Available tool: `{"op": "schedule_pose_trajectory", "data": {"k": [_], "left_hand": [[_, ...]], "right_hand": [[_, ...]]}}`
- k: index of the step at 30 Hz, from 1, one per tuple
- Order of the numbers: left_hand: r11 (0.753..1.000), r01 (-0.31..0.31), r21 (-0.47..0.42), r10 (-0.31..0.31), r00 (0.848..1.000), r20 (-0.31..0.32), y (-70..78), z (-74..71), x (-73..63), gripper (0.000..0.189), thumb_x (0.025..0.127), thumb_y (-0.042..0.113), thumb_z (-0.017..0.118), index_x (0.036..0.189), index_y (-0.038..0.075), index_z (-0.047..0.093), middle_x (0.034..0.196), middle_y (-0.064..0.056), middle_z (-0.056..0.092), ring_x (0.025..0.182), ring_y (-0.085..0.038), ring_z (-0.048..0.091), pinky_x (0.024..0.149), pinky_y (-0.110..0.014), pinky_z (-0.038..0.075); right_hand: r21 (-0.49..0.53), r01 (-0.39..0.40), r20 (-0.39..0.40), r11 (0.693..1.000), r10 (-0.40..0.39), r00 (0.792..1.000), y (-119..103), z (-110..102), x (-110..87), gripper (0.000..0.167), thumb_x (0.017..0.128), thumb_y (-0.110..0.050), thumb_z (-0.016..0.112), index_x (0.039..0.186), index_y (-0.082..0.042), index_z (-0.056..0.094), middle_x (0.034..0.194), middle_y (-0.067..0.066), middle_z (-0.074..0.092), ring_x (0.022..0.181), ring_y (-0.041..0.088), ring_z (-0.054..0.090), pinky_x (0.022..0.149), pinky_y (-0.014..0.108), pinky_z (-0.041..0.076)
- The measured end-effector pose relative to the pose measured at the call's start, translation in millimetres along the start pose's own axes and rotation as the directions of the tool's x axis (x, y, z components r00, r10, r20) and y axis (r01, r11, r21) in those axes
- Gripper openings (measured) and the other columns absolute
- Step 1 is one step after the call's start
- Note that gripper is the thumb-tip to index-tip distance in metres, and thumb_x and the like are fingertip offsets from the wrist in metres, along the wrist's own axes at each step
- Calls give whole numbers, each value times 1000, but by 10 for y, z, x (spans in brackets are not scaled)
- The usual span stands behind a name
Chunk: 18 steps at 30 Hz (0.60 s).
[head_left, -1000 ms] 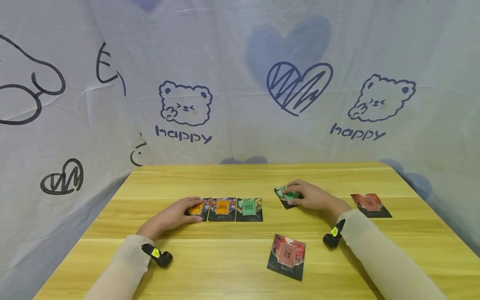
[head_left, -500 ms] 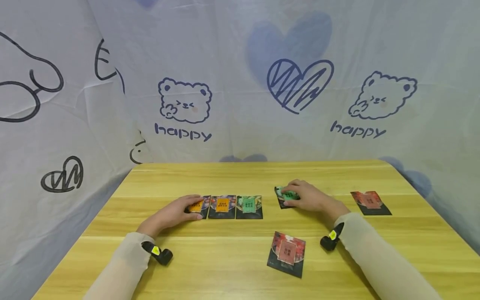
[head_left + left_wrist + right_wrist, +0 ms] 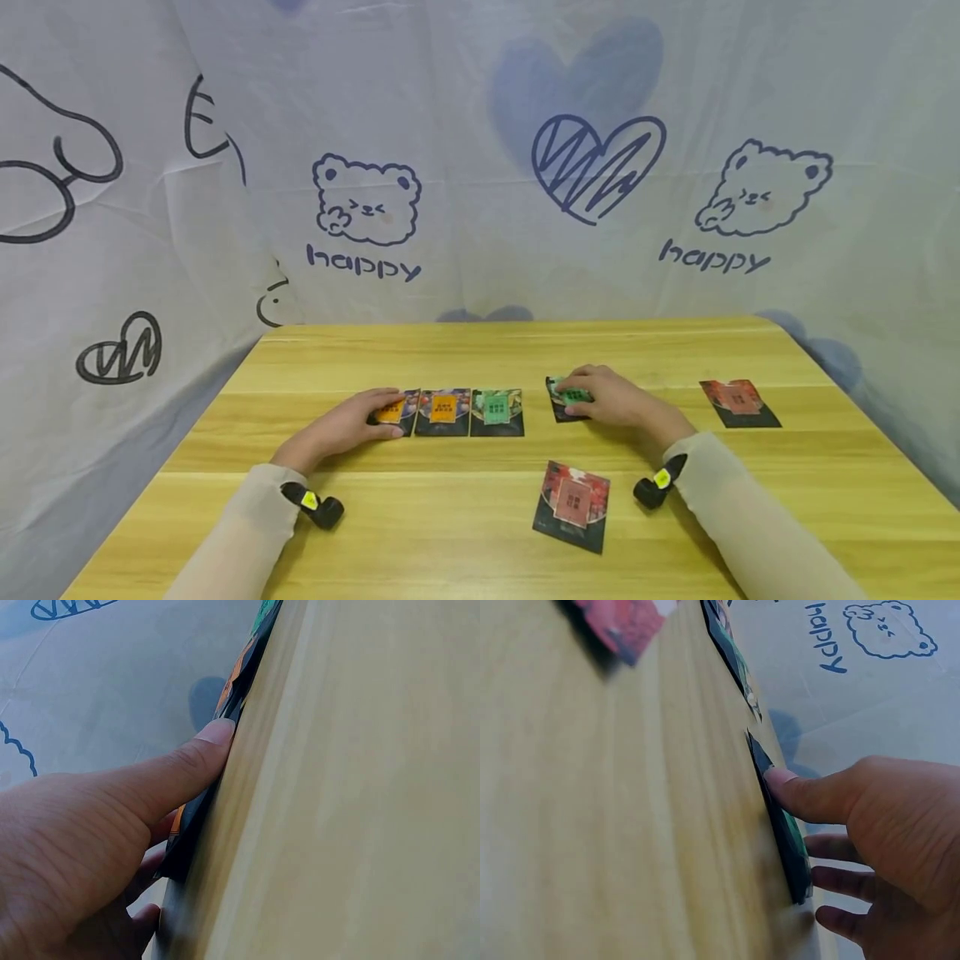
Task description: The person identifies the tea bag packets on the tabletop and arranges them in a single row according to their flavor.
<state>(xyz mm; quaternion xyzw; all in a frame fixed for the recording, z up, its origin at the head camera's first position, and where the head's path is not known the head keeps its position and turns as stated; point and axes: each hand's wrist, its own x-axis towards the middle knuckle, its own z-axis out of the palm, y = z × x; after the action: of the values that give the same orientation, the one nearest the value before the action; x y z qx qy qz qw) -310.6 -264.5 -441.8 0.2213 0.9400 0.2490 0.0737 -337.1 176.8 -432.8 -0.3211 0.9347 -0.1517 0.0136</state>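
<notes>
On the yellow wood-grain table (image 3: 390,533), the outer green-labelled packet (image 3: 558,405) now lies straighter than a second ago and more in line with the row to its left. Six packets show: two orange-labelled packets (image 3: 443,410) and the inner green-labelled packet (image 3: 497,411) in that row, plus two red-labelled packets (image 3: 572,505) farther right, well apart. Both hands' fingers are loosely spread: the right hand (image 3: 613,399) touches the outer green-labelled packet, the left hand (image 3: 343,427) the leftmost orange-labelled one.
</notes>
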Motion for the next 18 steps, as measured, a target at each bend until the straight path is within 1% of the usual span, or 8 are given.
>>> {"op": "schedule_pose_trajectory", "data": {"k": [3,6,10,13,18], "left_hand": [[1000,0,-3,0,1000,-1,-6,1,2,74,91,46,66,150,9,42,154,-18,33,141,-41,26,112,-58,25],[1000,1,0,-1,1000,0,-15,2,0,74,90,48,66,150,10,42,154,-18,33,141,-41,26,111,-59,25],[1000,6,-5,-6,1000,-2,-24,6,-1,75,90,49,66,150,10,42,155,-17,32,142,-41,26,111,-58,25],[1000,9,-9,-9,1000,-3,-25,9,-1,76,90,49,66,150,10,42,155,-17,32,142,-41,26,111,-59,25],[1000,7,-7,-7,1000,-5,-29,10,2,76,90,50,66,150,10,42,155,-18,32,142,-41,26,112,-59,25]], "right_hand": [[5,1,-14,1000,-1,1000,-24,7,0,43,97,-31,64,134,-11,61,133,18,52,122,39,47,101,56,40],[10,-15,-17,1000,15,1000,-58,25,0,46,95,-35,65,134,-10,62,131,18,53,120,38,49,100,55,41],[16,-53,-11,998,53,999,-120,46,-1,48,93,-38,66,134,-12,62,131,17,52,119,36,49,99,53,42],[16,-71,-4,997,71,997,-161,66,1,48,93,-39,66,134,-13,62,131,16,52,119,35,49,99,52,43],[13,-74,-10,997,75,997,-220,86,2,47,94,-38,67,133,-14,62,130,16,52,118,35,50,98,52,43]]}}
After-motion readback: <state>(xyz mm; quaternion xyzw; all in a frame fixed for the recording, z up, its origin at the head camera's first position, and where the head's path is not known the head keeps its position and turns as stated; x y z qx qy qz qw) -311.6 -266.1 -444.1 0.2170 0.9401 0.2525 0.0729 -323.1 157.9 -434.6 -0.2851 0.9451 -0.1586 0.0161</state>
